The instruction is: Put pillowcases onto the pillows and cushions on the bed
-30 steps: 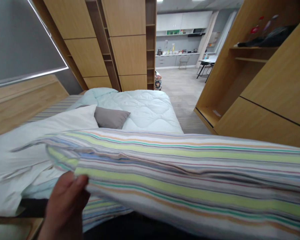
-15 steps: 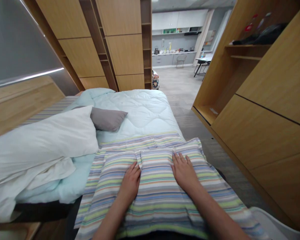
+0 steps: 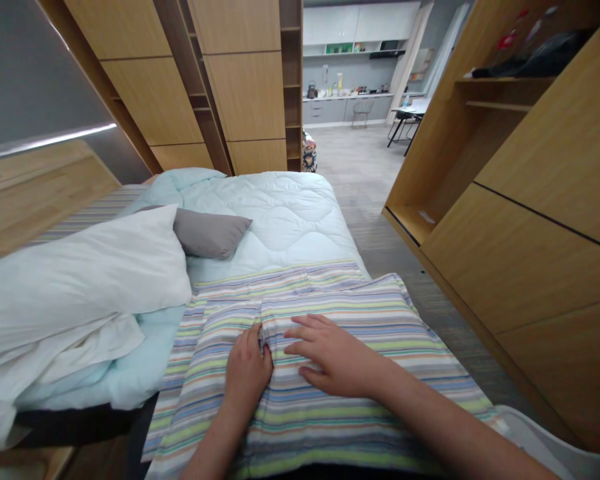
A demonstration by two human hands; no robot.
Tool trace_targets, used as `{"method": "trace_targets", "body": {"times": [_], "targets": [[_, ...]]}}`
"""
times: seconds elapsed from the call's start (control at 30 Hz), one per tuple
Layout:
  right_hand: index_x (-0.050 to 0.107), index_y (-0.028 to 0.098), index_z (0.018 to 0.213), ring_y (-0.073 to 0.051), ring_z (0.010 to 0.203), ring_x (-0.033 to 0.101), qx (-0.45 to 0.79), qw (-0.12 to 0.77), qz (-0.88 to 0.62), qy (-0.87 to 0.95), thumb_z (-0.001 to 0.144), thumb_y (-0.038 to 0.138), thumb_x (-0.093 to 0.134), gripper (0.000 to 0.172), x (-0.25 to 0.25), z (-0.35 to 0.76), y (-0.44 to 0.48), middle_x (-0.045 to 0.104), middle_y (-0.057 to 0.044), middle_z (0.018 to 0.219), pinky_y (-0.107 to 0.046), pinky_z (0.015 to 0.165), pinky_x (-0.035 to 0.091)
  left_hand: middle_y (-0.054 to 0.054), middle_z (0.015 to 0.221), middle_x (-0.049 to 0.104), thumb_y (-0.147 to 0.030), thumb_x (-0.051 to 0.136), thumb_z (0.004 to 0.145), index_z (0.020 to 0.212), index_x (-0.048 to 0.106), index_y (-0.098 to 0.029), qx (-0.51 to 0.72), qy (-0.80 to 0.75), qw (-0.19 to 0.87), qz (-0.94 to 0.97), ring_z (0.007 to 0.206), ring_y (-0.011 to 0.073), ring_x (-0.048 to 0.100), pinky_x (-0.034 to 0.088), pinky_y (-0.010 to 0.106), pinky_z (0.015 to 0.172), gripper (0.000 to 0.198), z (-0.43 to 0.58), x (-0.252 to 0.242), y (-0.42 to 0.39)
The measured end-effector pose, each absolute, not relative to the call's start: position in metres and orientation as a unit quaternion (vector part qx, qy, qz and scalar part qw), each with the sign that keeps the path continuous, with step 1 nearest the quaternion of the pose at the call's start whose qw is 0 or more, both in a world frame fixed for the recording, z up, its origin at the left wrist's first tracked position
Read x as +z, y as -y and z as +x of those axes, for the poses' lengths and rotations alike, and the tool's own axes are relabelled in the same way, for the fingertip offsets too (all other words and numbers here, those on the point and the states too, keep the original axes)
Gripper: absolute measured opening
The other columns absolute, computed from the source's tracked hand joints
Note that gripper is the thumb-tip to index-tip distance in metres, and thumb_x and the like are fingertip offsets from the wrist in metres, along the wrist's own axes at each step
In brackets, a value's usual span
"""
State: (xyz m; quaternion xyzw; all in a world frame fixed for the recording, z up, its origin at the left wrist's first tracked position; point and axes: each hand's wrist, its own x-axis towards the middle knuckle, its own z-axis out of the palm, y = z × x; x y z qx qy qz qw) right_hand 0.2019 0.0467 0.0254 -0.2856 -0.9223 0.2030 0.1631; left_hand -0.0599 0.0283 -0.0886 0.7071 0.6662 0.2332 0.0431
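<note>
A striped sheet (image 3: 330, 413) lies folded across the near end of the bed. My left hand (image 3: 247, 370) rests on it near its middle, fingers bent and pressed down into a crease of the cloth. Just to the right, my right hand (image 3: 330, 357) lies flat on the same sheet, fingers stretched out and pointing left toward my left hand. Nothing is lifted by either hand.
A pale quilted duvet (image 3: 275, 213) covers the far bed, with a grey pillow (image 3: 207, 233) on it. Rumpled white bedding (image 3: 75, 287) is heaped at the left. Wooden cabinets (image 3: 530, 220) line the right; a white object's rim (image 3: 545, 443) shows at bottom right.
A second ago the striped sheet was held up in the air by my left hand. It came down onto the bed, and my right hand has since slid left toward my left hand.
</note>
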Motion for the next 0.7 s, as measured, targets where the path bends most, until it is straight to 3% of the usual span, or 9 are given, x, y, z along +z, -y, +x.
{"method": "trace_targets", "body": {"times": [0.1, 0.17, 0.27, 0.4, 0.5, 0.57, 0.7], "targets": [[0.075, 0.021, 0.127, -0.030, 0.141, 0.058, 0.172, 0.135, -0.235, 0.947, 0.099, 0.031, 0.068, 0.030, 0.013, 0.148, -0.080, 0.074, -0.011, 0.135, -0.050, 0.124, 0.040, 0.014, 0.112, 0.077, -0.024, 0.053, 0.097, 0.119, 0.067, -0.022, 0.161, -0.720, 0.101, 0.668, 0.105, 0.0321, 0.073, 0.054, 0.041, 0.089, 0.026, -0.064, -0.083, -0.041], [0.076, 0.021, 0.127, -0.030, 0.142, 0.057, 0.168, 0.139, -0.257, 0.941, 0.101, 0.032, 0.067, 0.030, -0.016, 0.122, -0.104, 0.071, -0.012, 0.140, -0.049, 0.121, 0.042, 0.012, 0.103, 0.078, -0.025, 0.052, 0.097, 0.107, 0.067, -0.023, 0.124, -0.738, 0.134, 0.649, 0.098, 0.0310, 0.074, 0.051, 0.038, 0.081, 0.018, -0.071, -0.077, -0.051], [0.071, 0.022, 0.137, -0.029, 0.140, 0.057, 0.191, 0.168, -0.322, 0.912, 0.104, 0.039, 0.066, 0.038, -0.058, 0.107, -0.122, 0.065, -0.011, 0.150, -0.048, 0.117, 0.043, 0.009, 0.100, 0.077, -0.019, 0.056, 0.090, 0.099, 0.065, -0.023, 0.120, -0.731, 0.166, 0.651, 0.097, 0.0296, 0.073, 0.048, 0.037, 0.082, 0.013, -0.083, -0.076, -0.059], [0.073, 0.019, 0.124, -0.027, 0.121, 0.062, 0.164, 0.164, -0.326, 0.916, 0.105, 0.041, 0.061, 0.032, -0.070, 0.116, -0.112, 0.072, -0.010, 0.128, -0.045, 0.106, 0.044, 0.007, 0.098, 0.074, -0.011, 0.055, 0.079, 0.096, 0.063, -0.024, 0.134, -0.738, 0.157, 0.643, 0.095, 0.0274, 0.070, 0.047, 0.036, 0.082, 0.023, -0.091, -0.084, -0.057], [0.072, 0.017, 0.122, -0.028, 0.114, 0.060, 0.117, 0.116, -0.265, 0.950, 0.102, 0.040, 0.062, 0.032, -0.058, 0.123, -0.098, 0.071, -0.011, 0.132, -0.046, 0.101, 0.044, 0.009, 0.101, 0.072, -0.015, 0.058, 0.081, 0.102, 0.064, -0.022, 0.140, -0.764, 0.079, 0.625, 0.100, 0.0288, 0.068, 0.049, 0.037, 0.087, 0.023, -0.093, -0.078, -0.057], [0.072, 0.016, 0.122, -0.028, 0.112, 0.059, 0.093, 0.100, -0.248, 0.959, 0.099, 0.039, 0.063, 0.034, -0.050, 0.124, -0.093, 0.068, -0.012, 0.140, -0.046, 0.098, 0.045, 0.012, 0.109, 0.071, -0.021, 0.062, 0.081, 0.115, 0.067, -0.019, 0.130, -0.766, 0.005, 0.629, 0.107, 0.0326, 0.066, 0.050, 0.041, 0.095, 0.034, -0.097, -0.069, -0.059], [0.074, 0.016, 0.103, -0.029, 0.113, 0.059, 0.070, 0.091, -0.229, 0.967, 0.098, 0.037, 0.063, 0.023, -0.046, 0.126, -0.085, 0.072, -0.012, 0.121, -0.045, 0.100, 0.046, 0.017, 0.142, 0.064, -0.038, 0.070, 0.085, 0.138, 0.066, -0.019, 0.136, -0.771, -0.079, 0.617, 0.133, 0.0411, 0.057, 0.045, 0.055, 0.112, 0.057, -0.116, -0.061, -0.062]]}}
